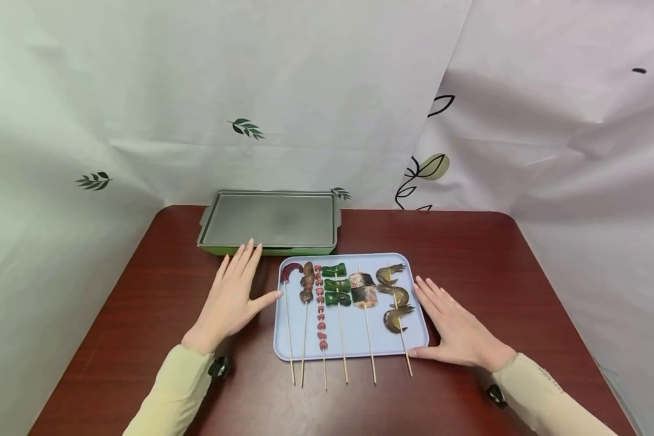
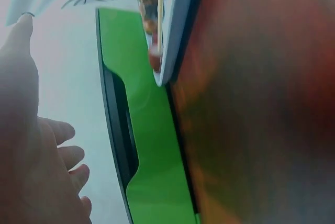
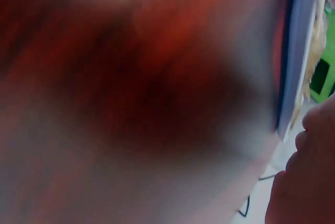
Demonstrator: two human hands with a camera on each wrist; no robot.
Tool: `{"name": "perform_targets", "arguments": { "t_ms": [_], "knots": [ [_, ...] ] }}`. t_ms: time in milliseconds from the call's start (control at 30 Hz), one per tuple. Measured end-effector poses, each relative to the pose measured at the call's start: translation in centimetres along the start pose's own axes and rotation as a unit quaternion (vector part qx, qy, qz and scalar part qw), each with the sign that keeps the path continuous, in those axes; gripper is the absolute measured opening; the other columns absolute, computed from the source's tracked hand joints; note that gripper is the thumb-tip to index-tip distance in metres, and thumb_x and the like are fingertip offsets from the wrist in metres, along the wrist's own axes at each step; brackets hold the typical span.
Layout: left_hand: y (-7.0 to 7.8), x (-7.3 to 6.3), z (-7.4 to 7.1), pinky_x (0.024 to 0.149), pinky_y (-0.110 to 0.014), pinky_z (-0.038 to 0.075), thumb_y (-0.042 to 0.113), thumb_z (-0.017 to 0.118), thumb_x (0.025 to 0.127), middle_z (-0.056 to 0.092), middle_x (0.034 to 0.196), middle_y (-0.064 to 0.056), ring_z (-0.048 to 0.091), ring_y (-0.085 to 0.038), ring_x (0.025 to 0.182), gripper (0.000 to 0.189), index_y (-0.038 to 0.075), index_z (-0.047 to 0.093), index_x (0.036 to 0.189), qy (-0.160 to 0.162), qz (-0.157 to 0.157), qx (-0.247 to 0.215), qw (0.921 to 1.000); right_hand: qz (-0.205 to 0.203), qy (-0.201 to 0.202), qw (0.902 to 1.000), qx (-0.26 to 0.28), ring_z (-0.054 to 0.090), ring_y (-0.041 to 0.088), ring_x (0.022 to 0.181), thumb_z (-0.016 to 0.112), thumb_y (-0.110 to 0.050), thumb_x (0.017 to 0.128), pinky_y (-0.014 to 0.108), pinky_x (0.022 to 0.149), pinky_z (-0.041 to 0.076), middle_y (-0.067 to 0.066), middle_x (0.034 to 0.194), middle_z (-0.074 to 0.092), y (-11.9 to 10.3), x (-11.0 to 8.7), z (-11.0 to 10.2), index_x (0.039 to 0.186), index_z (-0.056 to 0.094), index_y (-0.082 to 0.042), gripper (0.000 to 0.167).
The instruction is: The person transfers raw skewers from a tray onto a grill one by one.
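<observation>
In the head view a pale blue tray (image 1: 354, 339) lies on the table with a row of skewers on it, their sticks poking past its near edge. From left to right come a tentacle skewer (image 1: 291, 268), a brown meat skewer (image 1: 307, 281), a small red-piece skewer (image 1: 321, 317), a green pepper skewer (image 1: 336, 284), a fish skewer (image 1: 364, 295) and a shrimp skewer (image 1: 398, 297). My left hand (image 1: 230, 301), fingers straight and thumb spread, is left of the tray. My right hand (image 1: 458, 324) lies along the tray's right edge, fingers extended. Neither holds anything.
Behind the tray, to the left, stands a grill pan (image 1: 272, 219) with a dark flat top and a green base (image 2: 157, 145). The dark red wooden table (image 1: 158, 315) meets white patterned sheeting (image 1: 316, 91) at the back and sides.
</observation>
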State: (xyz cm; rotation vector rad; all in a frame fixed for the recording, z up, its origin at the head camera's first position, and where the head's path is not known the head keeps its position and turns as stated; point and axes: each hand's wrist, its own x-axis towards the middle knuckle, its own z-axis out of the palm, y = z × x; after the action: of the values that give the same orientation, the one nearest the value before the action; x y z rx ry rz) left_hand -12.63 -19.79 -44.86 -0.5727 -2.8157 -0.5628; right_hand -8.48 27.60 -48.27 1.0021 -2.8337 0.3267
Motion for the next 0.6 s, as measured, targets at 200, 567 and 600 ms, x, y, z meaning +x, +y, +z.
{"name": "perform_targets", "arguments": {
  "t_ms": [200, 567, 600],
  "knots": [
    [1.9, -1.4, 0.7, 0.122, -0.056, 0.013, 0.065, 0.062, 0.093, 0.02, 0.166, -0.018, 0.017, -0.036, 0.152, 0.101, 0.001, 0.023, 0.161, -0.017, -0.004, -0.022, 0.9996, -0.006, -0.01, 0.9999, 0.0, 0.025, 0.04, 0.149, 0.064, -0.077, 0.082, 0.047, 0.121, 0.024, 0.021, 0.164, 0.023, -0.6, 0.0, 0.7, 0.157, 0.028, 0.005, 0.118],
    [5.4, -4.1, 2.3, 0.119, -0.056, 0.024, 0.052, 0.074, 0.091, 0.024, 0.164, -0.021, 0.025, -0.04, 0.148, 0.098, -0.003, 0.028, 0.158, -0.04, -0.042, -0.095, 0.9938, -0.014, -0.013, 0.9998, -0.011, 0.025, 0.038, 0.149, 0.063, -0.075, 0.085, 0.045, 0.121, 0.024, 0.024, 0.163, 0.024, -0.8, -0.1, 1.3, 0.156, 0.027, 0.008, 0.115],
    [5.7, -4.3, 2.3, 0.118, -0.057, 0.026, 0.049, 0.076, 0.09, 0.027, 0.163, -0.022, 0.027, -0.04, 0.147, 0.097, -0.004, 0.03, 0.157, -0.04, -0.05, -0.104, 0.9925, -0.014, -0.013, 0.9998, -0.009, 0.025, 0.038, 0.149, 0.063, -0.075, 0.085, 0.045, 0.121, 0.023, 0.024, 0.163, 0.024, -0.8, -0.1, 1.3, 0.156, 0.027, 0.008, 0.115]
  ]
}}
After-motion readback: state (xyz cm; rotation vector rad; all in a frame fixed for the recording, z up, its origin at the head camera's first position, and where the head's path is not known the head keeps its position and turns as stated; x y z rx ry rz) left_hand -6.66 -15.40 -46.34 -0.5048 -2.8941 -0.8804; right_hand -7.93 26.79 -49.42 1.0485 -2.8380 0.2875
